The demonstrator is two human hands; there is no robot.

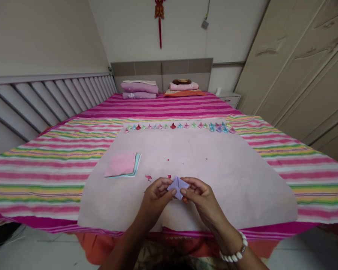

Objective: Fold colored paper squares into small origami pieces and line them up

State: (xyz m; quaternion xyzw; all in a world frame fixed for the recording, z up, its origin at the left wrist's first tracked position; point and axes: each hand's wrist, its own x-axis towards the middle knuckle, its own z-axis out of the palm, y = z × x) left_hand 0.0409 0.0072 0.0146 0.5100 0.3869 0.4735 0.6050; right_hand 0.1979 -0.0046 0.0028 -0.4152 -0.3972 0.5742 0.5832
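Observation:
A small sheet of purple paper (pixel 178 186), folded into a diamond with a crease down its middle, is held between both hands above the white board. My left hand (pixel 159 192) pinches its left corner, thumb on top and fingers behind. On the right corner my right hand (pixel 199 193) has the same kind of pinch; a white bead bracelet circles that wrist. Scraps of red paper (pixel 148 178) lie on the board just beyond the left hand. Farther left rests a stack of square paper (pixel 122 164), pink on top with blue beneath.
A row of small folded paper pieces (pixel 173 126) in several colours lines the far edge of the white board (pixel 228 168). Beneath it spreads a striped bedsheet (pixel 45 165). Folded bedding (pixel 139 88) sits by the headboard; a rail (pixel 73 90) runs along the left.

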